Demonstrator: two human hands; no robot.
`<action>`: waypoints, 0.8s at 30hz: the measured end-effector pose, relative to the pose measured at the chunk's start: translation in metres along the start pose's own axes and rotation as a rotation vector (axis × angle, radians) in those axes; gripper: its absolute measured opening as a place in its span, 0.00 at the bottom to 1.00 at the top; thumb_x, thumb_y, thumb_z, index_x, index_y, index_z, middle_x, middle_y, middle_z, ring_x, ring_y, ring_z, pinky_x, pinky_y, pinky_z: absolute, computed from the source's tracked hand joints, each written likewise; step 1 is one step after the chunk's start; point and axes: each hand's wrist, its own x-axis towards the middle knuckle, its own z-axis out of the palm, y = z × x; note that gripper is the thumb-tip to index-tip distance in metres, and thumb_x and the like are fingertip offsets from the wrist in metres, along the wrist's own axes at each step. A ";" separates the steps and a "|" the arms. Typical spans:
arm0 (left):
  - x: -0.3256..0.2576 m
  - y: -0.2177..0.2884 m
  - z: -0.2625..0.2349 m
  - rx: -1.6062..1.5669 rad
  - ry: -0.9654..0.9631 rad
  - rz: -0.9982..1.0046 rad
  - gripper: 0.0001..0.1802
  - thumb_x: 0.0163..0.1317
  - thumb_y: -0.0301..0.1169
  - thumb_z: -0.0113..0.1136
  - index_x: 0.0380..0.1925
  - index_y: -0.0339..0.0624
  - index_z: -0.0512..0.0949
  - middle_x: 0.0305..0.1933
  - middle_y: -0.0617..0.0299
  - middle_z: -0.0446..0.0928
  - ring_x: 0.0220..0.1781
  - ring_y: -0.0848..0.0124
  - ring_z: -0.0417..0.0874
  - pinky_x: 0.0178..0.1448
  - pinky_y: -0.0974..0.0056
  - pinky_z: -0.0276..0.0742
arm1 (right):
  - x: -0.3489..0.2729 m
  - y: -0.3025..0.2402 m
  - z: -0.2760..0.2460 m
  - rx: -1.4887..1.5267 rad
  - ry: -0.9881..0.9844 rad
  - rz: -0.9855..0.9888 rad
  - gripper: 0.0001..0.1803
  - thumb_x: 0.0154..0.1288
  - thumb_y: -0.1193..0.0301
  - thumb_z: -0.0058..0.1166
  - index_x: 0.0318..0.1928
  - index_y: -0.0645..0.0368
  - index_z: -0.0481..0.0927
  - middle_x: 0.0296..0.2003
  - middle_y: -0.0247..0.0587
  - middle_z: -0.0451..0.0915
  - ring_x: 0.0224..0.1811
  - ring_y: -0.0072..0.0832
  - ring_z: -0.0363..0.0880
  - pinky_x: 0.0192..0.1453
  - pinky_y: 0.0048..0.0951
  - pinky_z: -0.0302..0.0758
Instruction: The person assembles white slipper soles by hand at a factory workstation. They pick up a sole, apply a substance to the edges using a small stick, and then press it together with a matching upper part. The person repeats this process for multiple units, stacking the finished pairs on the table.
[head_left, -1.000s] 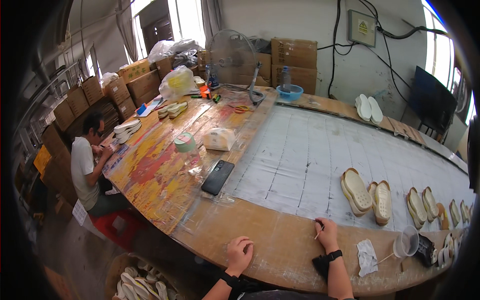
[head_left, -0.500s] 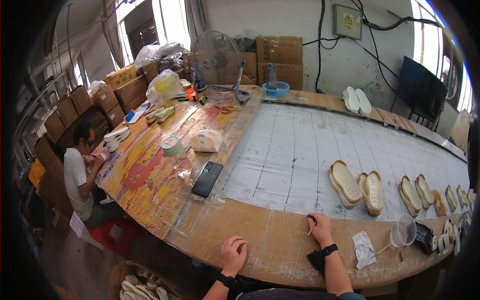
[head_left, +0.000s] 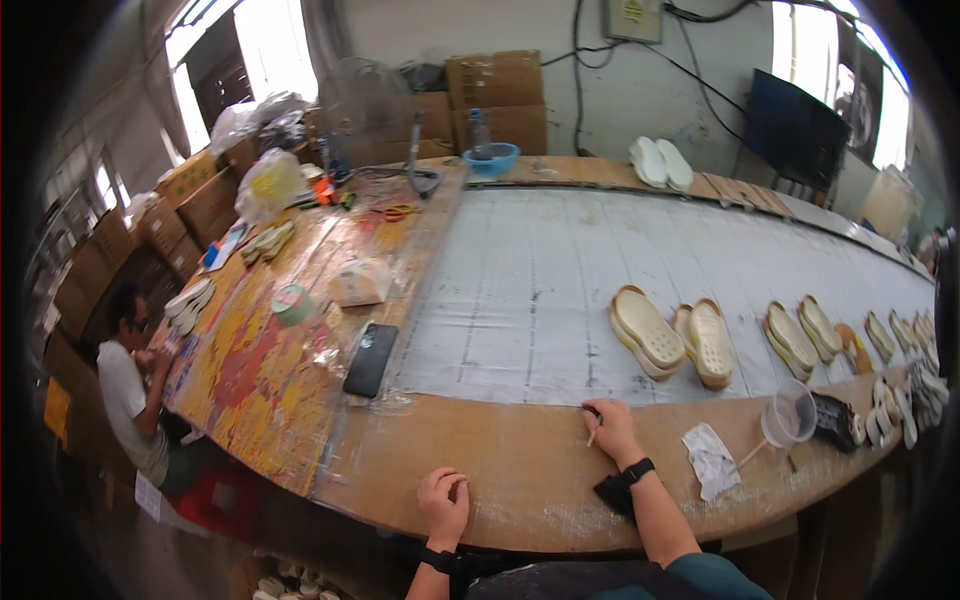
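My left hand [head_left: 443, 507] rests on the brown front strip of the table with its fingers curled in, and nothing shows in it. Further right, my right hand [head_left: 614, 433] pinches a slim pen-like stick [head_left: 592, 434], dark above and pale at its lower end. That hand lies where the brown strip meets the white lined cloth [head_left: 510, 300]. Under my right wrist is a small black item [head_left: 614, 496], partly hidden. Beyond the hand, thick cream shoe soles [head_left: 648, 335] stand on the cloth, with a second pair [head_left: 710, 342] beside them.
To the right are a crumpled white tissue [head_left: 711, 462], a clear plastic cup [head_left: 789, 413] with a stick against it, and more soles [head_left: 793, 340]. A black phone [head_left: 371, 360] and a green-lidded jar [head_left: 293, 305] lie leftward. A person [head_left: 135, 390] sits at the far left.
The whole view has swung right, so the table and its things appear further left and slightly higher. Both hands keep their places on the table, the right one still pinching the stick.
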 end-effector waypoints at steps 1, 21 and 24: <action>0.000 0.000 0.001 0.004 -0.001 0.001 0.05 0.44 0.25 0.58 0.24 0.43 0.77 0.36 0.60 0.74 0.40 0.61 0.72 0.45 0.60 0.66 | 0.000 -0.002 -0.002 0.000 0.005 -0.003 0.07 0.47 0.72 0.52 0.30 0.58 0.78 0.23 0.42 0.77 0.29 0.39 0.73 0.35 0.36 0.69; -0.001 0.010 0.001 0.022 -0.051 -0.013 0.04 0.46 0.24 0.57 0.26 0.40 0.76 0.38 0.58 0.73 0.43 0.60 0.71 0.48 0.59 0.65 | 0.077 0.087 -0.071 -0.280 0.503 0.174 0.11 0.50 0.73 0.50 0.37 0.61 0.76 0.33 0.53 0.77 0.38 0.46 0.74 0.42 0.38 0.70; 0.001 0.011 0.001 0.030 -0.044 -0.015 0.04 0.46 0.24 0.57 0.26 0.40 0.76 0.38 0.58 0.73 0.43 0.60 0.71 0.48 0.60 0.66 | 0.081 0.113 -0.079 -0.246 0.313 0.342 0.13 0.48 0.73 0.50 0.37 0.61 0.75 0.34 0.54 0.76 0.40 0.47 0.73 0.43 0.39 0.69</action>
